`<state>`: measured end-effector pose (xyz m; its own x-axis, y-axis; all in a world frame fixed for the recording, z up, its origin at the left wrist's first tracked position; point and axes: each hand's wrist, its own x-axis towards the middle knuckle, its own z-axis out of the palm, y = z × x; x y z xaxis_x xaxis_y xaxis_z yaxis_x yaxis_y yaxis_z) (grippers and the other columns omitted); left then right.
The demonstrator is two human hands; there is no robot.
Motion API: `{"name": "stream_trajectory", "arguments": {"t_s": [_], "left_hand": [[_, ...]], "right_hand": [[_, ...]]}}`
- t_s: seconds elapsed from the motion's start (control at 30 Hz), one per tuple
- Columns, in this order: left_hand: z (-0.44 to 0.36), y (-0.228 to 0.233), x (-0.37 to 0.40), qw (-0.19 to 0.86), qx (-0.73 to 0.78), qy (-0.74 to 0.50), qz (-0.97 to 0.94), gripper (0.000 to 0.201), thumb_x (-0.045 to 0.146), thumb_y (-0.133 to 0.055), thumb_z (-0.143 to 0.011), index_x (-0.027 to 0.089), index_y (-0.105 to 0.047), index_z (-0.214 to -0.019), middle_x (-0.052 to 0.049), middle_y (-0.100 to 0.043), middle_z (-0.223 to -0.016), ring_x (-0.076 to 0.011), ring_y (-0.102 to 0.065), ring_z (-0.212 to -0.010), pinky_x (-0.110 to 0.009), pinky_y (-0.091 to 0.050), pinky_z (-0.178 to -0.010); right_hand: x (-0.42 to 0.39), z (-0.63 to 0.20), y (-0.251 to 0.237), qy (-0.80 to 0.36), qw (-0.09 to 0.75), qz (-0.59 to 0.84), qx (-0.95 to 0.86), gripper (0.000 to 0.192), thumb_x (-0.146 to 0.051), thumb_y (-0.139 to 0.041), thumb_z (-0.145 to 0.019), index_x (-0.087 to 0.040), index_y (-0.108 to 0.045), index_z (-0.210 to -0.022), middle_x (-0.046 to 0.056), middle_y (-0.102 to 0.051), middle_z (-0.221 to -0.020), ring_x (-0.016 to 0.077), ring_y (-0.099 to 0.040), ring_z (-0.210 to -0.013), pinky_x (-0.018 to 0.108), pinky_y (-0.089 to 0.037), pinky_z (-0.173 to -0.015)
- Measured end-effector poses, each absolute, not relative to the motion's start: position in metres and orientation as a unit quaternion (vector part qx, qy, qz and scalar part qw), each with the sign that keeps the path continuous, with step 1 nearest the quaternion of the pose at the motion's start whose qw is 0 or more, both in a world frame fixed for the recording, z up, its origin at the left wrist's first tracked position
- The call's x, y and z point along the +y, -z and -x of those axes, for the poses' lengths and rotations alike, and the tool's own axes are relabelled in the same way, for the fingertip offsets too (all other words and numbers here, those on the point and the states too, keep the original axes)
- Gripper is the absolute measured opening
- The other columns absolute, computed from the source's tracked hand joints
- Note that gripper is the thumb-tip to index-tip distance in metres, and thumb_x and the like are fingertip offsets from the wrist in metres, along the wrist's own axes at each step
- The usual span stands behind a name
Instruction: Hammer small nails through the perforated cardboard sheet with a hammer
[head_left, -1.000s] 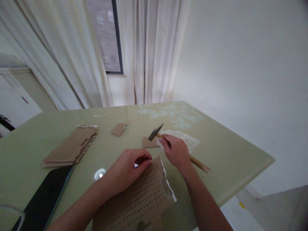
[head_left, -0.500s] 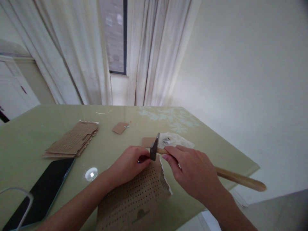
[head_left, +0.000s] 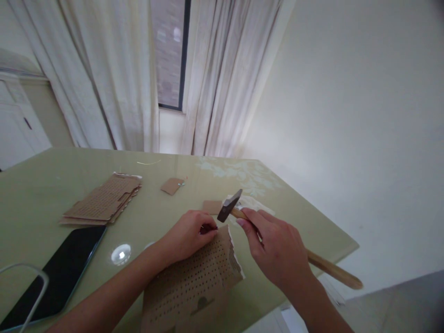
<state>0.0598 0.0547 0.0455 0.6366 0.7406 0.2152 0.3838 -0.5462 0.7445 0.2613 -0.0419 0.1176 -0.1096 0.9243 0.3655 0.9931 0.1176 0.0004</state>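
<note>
Gripping the wooden handle, the right hand point(head_left: 277, 247) holds a hammer point(head_left: 243, 215) with its head raised just above the cardboard sheet point(head_left: 197, 286) on the table point(head_left: 52, 185). The left hand point(head_left: 187, 233) is closed in a pinch at the sheet's top edge; what it pinches is too small to tell.

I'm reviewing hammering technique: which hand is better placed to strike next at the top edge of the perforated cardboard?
Probably the right hand: it grips the hammer near its head, raised just above the perforated cardboard. The left hand is pinching at that cardboard's top edge, steadying it.
</note>
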Motion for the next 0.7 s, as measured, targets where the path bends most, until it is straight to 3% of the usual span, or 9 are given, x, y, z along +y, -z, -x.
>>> {"name": "stream_trajectory", "arguments": {"t_s": [0.2,0.33,0.5,0.7], "left_hand": [[-0.060,-0.040,0.057,0.322,0.334,-0.254,-0.849,0.016,0.021,-0.067,-0.087,0.020,-0.081,-0.080,-0.004,-0.079,-0.085,-0.0204,-0.071,-0.076,-0.029,-0.051,-0.072],[-0.060,-0.038,0.058,0.313,0.338,-0.248,-0.852,0.016,0.020,-0.066,-0.088,0.020,-0.081,-0.079,-0.004,-0.077,-0.085,-0.0200,-0.070,-0.077,-0.029,-0.050,-0.074],[-0.059,-0.038,0.058,0.313,0.348,-0.226,-0.854,0.010,0.027,-0.073,-0.085,0.020,-0.080,-0.085,-0.006,-0.078,-0.092,-0.0221,-0.070,-0.081,-0.031,-0.051,-0.075],[-0.057,-0.044,0.056,0.304,0.347,-0.208,-0.863,0.016,0.036,-0.077,-0.084,0.020,-0.078,-0.085,-0.006,-0.076,-0.094,-0.0241,-0.069,-0.085,-0.031,-0.049,-0.076]], "right_hand": [[-0.044,-0.257,-0.110,0.109,0.078,0.661,-0.738,0.020,-0.035,-0.058,-0.109,-0.029,-0.076,-0.105,0.002,-0.080,-0.090,0.0253,-0.076,-0.075,0.033,-0.035,-0.059],[-0.046,-0.257,-0.105,0.122,0.141,0.668,-0.721,0.023,-0.036,-0.054,-0.111,-0.030,-0.074,-0.123,0.002,-0.082,-0.102,0.0251,-0.078,-0.082,0.032,-0.039,-0.063],[-0.049,-0.256,-0.095,0.106,0.071,0.669,-0.732,0.022,-0.035,-0.055,-0.111,-0.029,-0.076,-0.112,0.002,-0.081,-0.096,0.0244,-0.077,-0.078,0.032,-0.038,-0.061],[-0.049,-0.252,-0.089,0.114,0.098,0.681,-0.716,0.026,-0.034,-0.051,-0.113,-0.029,-0.074,-0.125,0.004,-0.082,-0.105,0.0245,-0.078,-0.083,0.031,-0.042,-0.064]]}}
